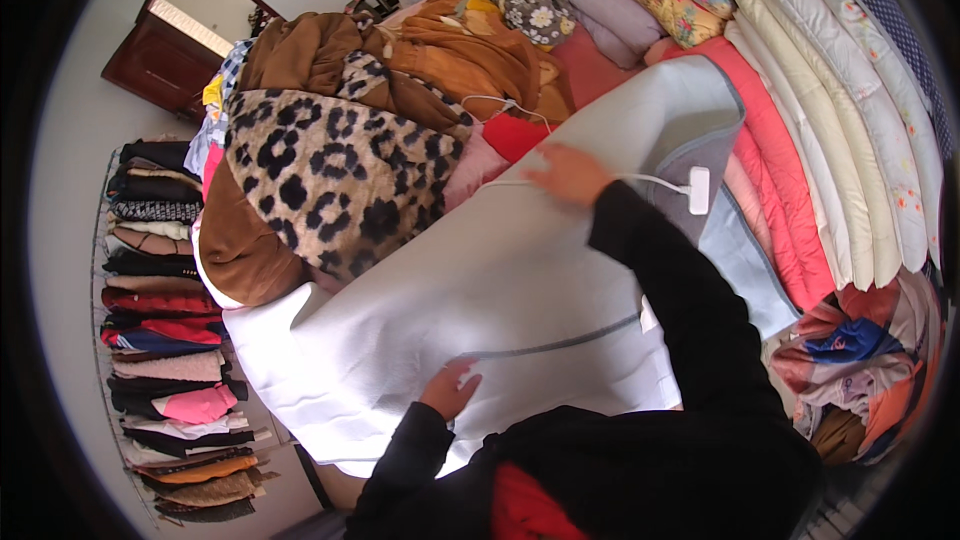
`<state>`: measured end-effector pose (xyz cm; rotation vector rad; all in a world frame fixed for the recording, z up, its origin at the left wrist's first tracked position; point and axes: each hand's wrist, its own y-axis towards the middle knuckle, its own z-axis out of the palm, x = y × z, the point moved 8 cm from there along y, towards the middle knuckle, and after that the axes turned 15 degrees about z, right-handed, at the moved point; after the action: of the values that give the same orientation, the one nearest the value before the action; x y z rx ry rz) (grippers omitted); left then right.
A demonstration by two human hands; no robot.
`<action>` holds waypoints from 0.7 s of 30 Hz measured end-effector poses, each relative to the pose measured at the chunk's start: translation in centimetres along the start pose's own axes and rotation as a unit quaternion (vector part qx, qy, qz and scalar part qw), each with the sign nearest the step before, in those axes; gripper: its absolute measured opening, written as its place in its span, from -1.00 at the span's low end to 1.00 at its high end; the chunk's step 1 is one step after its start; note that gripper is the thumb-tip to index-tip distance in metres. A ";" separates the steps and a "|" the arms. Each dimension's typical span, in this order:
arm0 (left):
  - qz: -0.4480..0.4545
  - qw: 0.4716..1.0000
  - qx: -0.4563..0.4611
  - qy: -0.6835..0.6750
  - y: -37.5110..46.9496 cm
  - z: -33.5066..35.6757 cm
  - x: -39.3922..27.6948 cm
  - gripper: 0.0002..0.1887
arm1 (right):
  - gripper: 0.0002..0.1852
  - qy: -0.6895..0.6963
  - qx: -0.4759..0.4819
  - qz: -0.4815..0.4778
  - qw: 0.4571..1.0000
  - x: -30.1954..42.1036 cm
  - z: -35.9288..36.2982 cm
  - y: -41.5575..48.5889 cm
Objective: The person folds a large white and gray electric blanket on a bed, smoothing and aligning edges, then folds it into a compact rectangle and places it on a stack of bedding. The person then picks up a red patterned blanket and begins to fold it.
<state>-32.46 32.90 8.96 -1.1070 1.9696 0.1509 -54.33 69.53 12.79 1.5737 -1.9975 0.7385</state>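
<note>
A pale grey-blue blanket with dark bound edges, apparently an electric blanket, lies folded over before me. My left hand rests by its bound edge, thumb and fingers apart. Farther up, my right hand is spread over the blanket's upper fold, slightly blurred and holding nothing. A white cord passes by that hand and runs to a white controller, which lies at the right against the blanket's grey underside. Another stretch of white cord loops beyond the fold.
Leopard-print fleece and brown fabric are heaped at the left. Folded quilts are stacked at the right, above a bundle of patterned cloth. Clothes hang on a rack along the left wall.
</note>
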 end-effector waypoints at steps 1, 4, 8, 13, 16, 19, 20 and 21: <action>0.006 1.000 0.002 -0.021 -0.5 0.3 -1.0 -0.59 | -0.51 -0.053 0.053 0.009 0.997 1.5 3.2 -0.2; 0.008 0.991 -0.017 -0.130 -1.1 -1.0 -4.4 -0.58 | -0.54 -0.083 0.171 -0.052 0.980 6.5 9.5 -2.4; 0.016 0.918 -0.044 -0.393 0.6 -4.0 -9.2 -0.28 | -0.67 0.215 0.241 -0.156 0.934 10.7 4.7 -8.5; 0.051 0.680 -0.018 -0.731 8.9 -6.7 -17.8 -0.01 | -0.73 0.172 0.253 -0.357 0.883 12.2 -7.8 -21.8; 0.082 0.572 -0.145 -0.803 13.4 -11.9 -20.3 -0.13 | -0.74 0.091 0.358 -0.213 0.904 9.7 -7.7 -27.0; 0.142 0.568 -0.098 -0.805 12.7 -15.3 -23.0 -0.36 | -0.74 0.165 0.303 -0.066 0.936 4.7 -8.8 -28.9; 0.204 0.595 -0.076 -0.774 11.0 -16.3 -24.0 -0.49 | -0.73 0.186 0.280 -0.052 0.940 2.7 -9.8 -29.5; 0.246 0.626 -0.128 -0.729 8.9 -17.5 -23.8 -0.52 | -0.73 0.209 0.259 -0.036 0.942 0.6 -10.6 -30.2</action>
<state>-43.96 45.40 34.69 -0.2046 0.6185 1.2281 -24.50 70.57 24.36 1.5727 -1.4956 1.5193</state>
